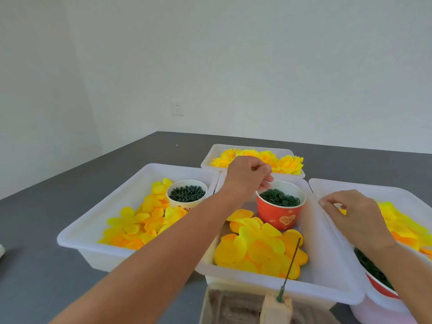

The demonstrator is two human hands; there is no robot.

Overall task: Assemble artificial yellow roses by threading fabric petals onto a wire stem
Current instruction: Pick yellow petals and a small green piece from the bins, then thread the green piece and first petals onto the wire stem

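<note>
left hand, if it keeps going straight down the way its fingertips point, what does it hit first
Most likely the green rings heaped in the red cup: the left hand hangs over the cup's far-left rim, fingertips pointing down. Depth is unclear, so it could catch the rim first.

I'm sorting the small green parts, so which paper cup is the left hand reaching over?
The red cup with green rings, in the middle bin; the white cup of green pegs sits in the left bin.
</note>
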